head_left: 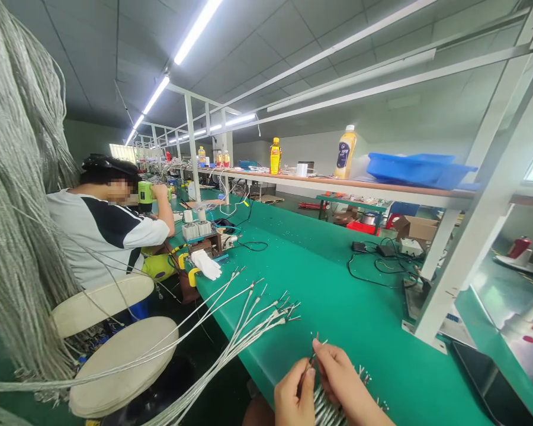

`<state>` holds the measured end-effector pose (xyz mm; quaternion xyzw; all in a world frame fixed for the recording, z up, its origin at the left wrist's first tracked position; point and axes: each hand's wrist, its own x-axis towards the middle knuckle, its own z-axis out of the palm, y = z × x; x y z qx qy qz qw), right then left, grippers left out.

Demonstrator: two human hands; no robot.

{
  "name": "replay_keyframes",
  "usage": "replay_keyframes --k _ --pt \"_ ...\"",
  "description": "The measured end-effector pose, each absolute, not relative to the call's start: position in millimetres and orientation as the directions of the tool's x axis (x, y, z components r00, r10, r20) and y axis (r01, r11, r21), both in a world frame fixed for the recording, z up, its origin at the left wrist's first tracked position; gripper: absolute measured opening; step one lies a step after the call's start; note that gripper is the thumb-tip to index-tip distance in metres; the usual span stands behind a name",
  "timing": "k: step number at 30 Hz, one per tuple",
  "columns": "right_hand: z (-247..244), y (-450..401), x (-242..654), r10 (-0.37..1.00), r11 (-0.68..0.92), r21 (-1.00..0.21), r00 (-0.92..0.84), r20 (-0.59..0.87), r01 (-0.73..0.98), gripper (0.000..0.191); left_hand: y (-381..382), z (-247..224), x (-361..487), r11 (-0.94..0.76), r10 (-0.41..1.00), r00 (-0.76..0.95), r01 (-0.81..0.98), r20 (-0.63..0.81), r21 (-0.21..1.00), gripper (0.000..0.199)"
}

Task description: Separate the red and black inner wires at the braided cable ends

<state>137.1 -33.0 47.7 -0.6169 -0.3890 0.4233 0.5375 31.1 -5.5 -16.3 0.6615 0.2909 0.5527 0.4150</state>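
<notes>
Here we are at the long green desk (364,331), with the action right at its near edge: the left hand (294,397) and the right hand (343,378) are closed together in a tight pinch on a thin metal-tipped wire (311,360), and it's held up just above a bundle of silver cable ends (327,408) lying on the desk beneath them. Further along, a fan of braided cables (249,313) stretches over the desk edge, next to a white glove (205,264). Over to the left, a co-worker (102,236) in a black-and-white shirt raises a green power tool (145,196). Long hanks of grey cable (22,177) hang beside two round cream stools (123,367), and up on the shelf (382,188) sit a yellow bottle (345,152) and a blue tray (408,168).
</notes>
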Motion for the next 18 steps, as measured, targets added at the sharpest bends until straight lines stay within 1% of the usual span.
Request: replay_keyframes --k 4,9,11,12,15,17,18 --pt "50.9 -30.8 143.2 0.964 0.005 -0.974 0.258 0.065 0.227 0.063 -6.3 -19.8 34.8 -0.478 0.858 0.176 -0.068 0.482 0.876 0.043" --pt "52.8 -29.4 155.4 0.971 0.075 -0.914 0.18 0.159 0.398 0.06 -6.1 -19.2 42.2 -0.452 0.873 0.191 -0.029 0.449 0.892 0.049" --pt "54.9 -29.4 159.1 0.972 0.113 -0.883 0.136 0.194 0.456 0.056 -5.7 -14.8 41.6 -0.402 0.889 0.246 0.018 0.386 0.915 0.051" --pt "56.8 -29.6 160.5 0.974 0.14 -0.859 0.086 0.208 0.492 0.055 -5.6 -11.6 40.1 -0.372 0.899 0.273 0.056 0.344 0.927 0.052" --pt "63.3 -29.4 163.6 0.974 0.216 -0.786 -0.067 0.219 0.579 0.061 -4.9 -1.6 33.3 -0.279 0.918 0.337 0.171 0.21 0.945 0.056" --pt "64.7 -28.5 164.9 0.974 0.225 -0.795 -0.096 0.207 0.563 0.065 -4.2 1.4 29.8 -0.234 0.914 0.38 0.21 0.141 0.949 0.059" --pt "63.7 -28.0 165.0 0.975 0.215 -0.821 -0.07 0.211 0.529 0.065 -3.8 0.8 28.9 -0.211 0.913 0.393 0.222 0.111 0.952 0.06"
